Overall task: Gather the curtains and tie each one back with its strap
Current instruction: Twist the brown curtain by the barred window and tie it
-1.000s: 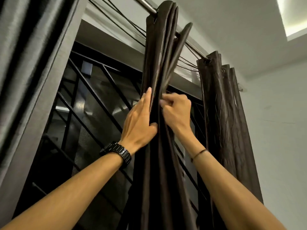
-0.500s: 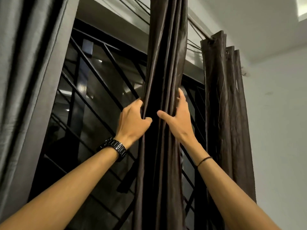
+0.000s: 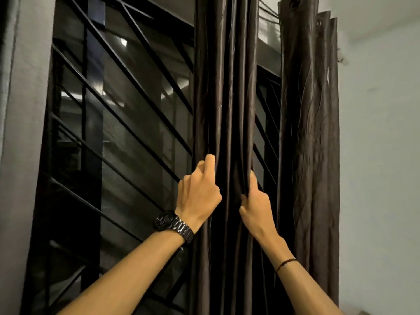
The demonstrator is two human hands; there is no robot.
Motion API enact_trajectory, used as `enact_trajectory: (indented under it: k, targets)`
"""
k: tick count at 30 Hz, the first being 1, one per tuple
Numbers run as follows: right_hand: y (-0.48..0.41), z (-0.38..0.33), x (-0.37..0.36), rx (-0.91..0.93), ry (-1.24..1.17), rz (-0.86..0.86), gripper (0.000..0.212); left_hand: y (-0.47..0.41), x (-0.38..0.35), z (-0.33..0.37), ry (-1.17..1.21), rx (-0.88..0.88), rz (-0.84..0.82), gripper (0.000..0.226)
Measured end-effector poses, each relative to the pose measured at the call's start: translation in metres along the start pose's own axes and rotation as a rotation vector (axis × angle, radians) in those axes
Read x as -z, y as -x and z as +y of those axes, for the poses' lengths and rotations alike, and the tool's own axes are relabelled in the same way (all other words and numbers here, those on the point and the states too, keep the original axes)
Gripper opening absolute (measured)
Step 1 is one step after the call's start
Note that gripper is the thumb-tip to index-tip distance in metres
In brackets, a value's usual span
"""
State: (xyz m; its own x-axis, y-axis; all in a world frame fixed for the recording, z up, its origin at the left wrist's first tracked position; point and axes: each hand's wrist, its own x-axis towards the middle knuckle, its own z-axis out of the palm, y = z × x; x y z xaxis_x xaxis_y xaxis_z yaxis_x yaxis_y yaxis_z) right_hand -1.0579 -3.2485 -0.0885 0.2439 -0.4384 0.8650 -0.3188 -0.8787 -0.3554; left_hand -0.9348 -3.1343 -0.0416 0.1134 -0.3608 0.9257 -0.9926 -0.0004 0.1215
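Brown satin folds of the gathered curtain [image 3: 225, 98] hang straight down before the black window grille [image 3: 127, 123]. My left hand [image 3: 197, 194] curls its fingers round the bundle's left edge; my right hand [image 3: 256, 205] clamps the right edge. Just right, across a narrow gap, a second bunched curtain [image 3: 311, 133] hangs beside the pale wall [image 3: 377, 133].

rail: out of sight above my view
window [image 3: 113, 133]: dark, barred by a black grille [image 3: 122, 100], straight ahead of me
middle curtain [image 3: 225, 87]: hangs bunched in front of the window
right curtain [image 3: 309, 110]: hangs bunched beside the wall [image 3: 375, 133], apart from the middle one
cords [image 3: 268, 17]: strung between the two curtains' tops
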Motion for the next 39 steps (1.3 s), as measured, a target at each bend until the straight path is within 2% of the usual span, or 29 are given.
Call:
enact_trajectory:
  k: [1,3,4,6,8,10,12,15,17,19,22,25,27,29,32,36,37,39]
  targets:
    - [0.005,0.001,-0.002,0.010,0.010,-0.054,0.063,0.003,-0.006,0.001,-0.006,0.004,-0.027,0.050]
    - [0.015,-0.004,-0.004,0.050,0.011,-0.050,0.036,0.010,-0.017,0.002,-0.006,0.022,-0.070,0.045]
    - [0.019,-0.007,-0.003,0.082,0.012,-0.029,0.032,0.015,-0.022,0.002,-0.009,0.041,-0.086,0.046]
    - [0.022,-0.009,-0.001,0.110,-0.066,-0.024,0.034,0.024,-0.030,-0.003,-0.031,0.107,-0.121,0.053]
    - [0.024,-0.011,0.002,0.054,-0.331,-0.124,0.036,0.033,-0.036,-0.012,0.002,0.189,-0.149,0.063]
    - [0.028,-0.013,0.002,-0.026,-0.487,-0.245,0.040,0.043,-0.039,-0.017,0.062,0.191,-0.224,0.068]
    - [0.033,-0.015,-0.005,-0.054,-0.498,-0.302,0.047,0.058,-0.042,-0.017,0.131,0.128,-0.318,0.066]
    - [0.036,-0.014,-0.018,-0.145,-0.499,-0.269,0.049,0.080,-0.042,-0.018,0.185,0.123,-0.501,0.082]
    - [0.036,-0.012,-0.025,-0.194,-0.497,-0.241,0.048,0.095,-0.040,-0.022,0.173,0.145,-0.561,0.078]
    - [0.037,-0.010,-0.031,-0.204,-0.446,-0.200,0.047,0.109,-0.035,-0.029,0.167,0.182,-0.469,0.061]
    - [0.040,-0.009,-0.040,-0.186,-0.353,-0.136,0.046,0.115,-0.030,-0.039,0.264,0.301,-0.115,0.031]
    - [0.041,-0.007,-0.048,-0.164,-0.311,-0.094,0.048,0.103,-0.024,-0.044,0.272,0.486,0.223,0.040]
    - [0.042,-0.010,-0.052,-0.128,-0.305,-0.086,0.051,0.090,-0.017,-0.048,0.167,0.512,0.396,0.049]
    - [0.042,-0.015,-0.053,-0.088,-0.312,-0.069,0.051,0.077,-0.014,-0.055,0.163,0.543,0.360,0.055]
    - [0.043,-0.022,-0.057,-0.022,-0.317,-0.033,0.045,0.064,-0.014,-0.061,0.298,0.600,0.156,0.061]
    - [0.042,-0.024,-0.062,0.045,-0.300,-0.029,0.036,0.050,-0.012,-0.069,0.135,0.529,0.060,0.069]
    - [0.042,-0.024,-0.063,0.053,-0.294,-0.029,0.036,0.046,-0.010,-0.072,0.129,0.538,0.019,0.062]
    - [0.042,-0.020,-0.067,0.049,-0.245,-0.024,0.035,0.041,-0.007,-0.076,0.113,0.552,-0.018,0.026]
